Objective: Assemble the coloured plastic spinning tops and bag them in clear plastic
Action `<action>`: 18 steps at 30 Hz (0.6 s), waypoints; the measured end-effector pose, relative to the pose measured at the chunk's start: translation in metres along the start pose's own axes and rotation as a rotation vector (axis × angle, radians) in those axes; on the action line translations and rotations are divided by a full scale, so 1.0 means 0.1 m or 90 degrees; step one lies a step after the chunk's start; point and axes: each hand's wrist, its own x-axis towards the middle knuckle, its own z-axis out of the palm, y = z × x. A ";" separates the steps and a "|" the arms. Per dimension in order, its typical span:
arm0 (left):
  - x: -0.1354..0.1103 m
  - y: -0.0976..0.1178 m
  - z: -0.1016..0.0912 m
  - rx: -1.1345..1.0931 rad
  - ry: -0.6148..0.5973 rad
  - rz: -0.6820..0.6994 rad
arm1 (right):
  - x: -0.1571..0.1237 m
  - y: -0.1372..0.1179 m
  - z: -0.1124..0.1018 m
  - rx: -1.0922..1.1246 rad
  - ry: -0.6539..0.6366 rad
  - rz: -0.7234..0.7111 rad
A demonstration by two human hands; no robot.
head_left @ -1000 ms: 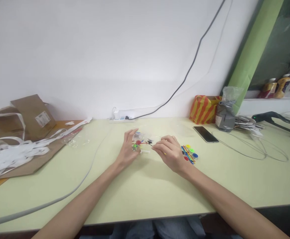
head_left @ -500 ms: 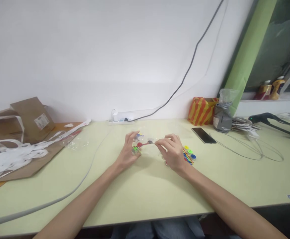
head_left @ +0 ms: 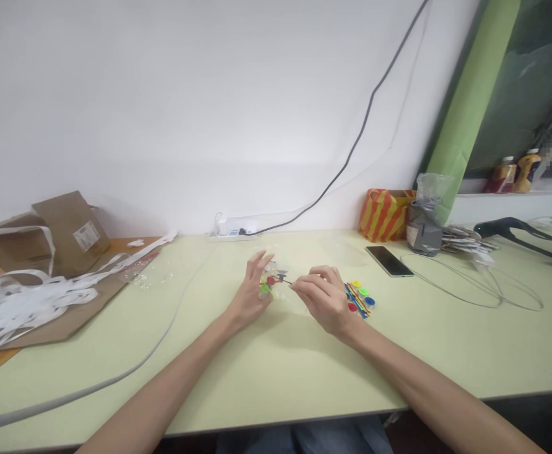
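My left hand (head_left: 250, 297) is curled around a small cluster of colourful plastic parts, with a green part (head_left: 265, 288) and a red part (head_left: 270, 280) showing at its fingers. My right hand (head_left: 323, 297) pinches a thin dark stick (head_left: 287, 281) between thumb and fingertips, its tip pointing at the cluster. A dark, flat piece (head_left: 281, 275) shows between the hands; what it is joined to is too small to tell. Just right of my right hand lie several thin coloured sticks (head_left: 358, 301) and small round pieces with yellow, green, blue (head_left: 369, 302) and red tops.
A phone (head_left: 389, 261) lies at the right, near a striped bag (head_left: 383, 215) and a grey pouch (head_left: 424, 227). A power strip (head_left: 232, 234) sits against the wall. Cardboard (head_left: 70, 230) and white strips (head_left: 48, 296) fill the left side. A grey cable (head_left: 129, 369) crosses the table.
The right fingertips have moved slightly left, closer to my left hand. The cluster in my left hand has turned a little. The camera view has shifted slightly.
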 end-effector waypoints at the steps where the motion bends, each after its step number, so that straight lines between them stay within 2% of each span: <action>1: 0.00 0.01 0.00 0.002 0.006 0.005 | -0.01 0.00 0.01 -0.002 -0.001 -0.003; 8: 0.01 -0.01 -0.01 -0.008 0.023 0.015 | -0.04 0.03 0.05 -0.019 -0.019 0.018; 13: 0.03 -0.08 -0.02 -0.002 0.045 0.035 | -0.05 0.07 0.11 0.003 -0.108 0.032; 18: 0.03 -0.19 -0.09 0.012 0.129 0.007 | -0.03 0.04 0.07 0.042 -0.219 0.007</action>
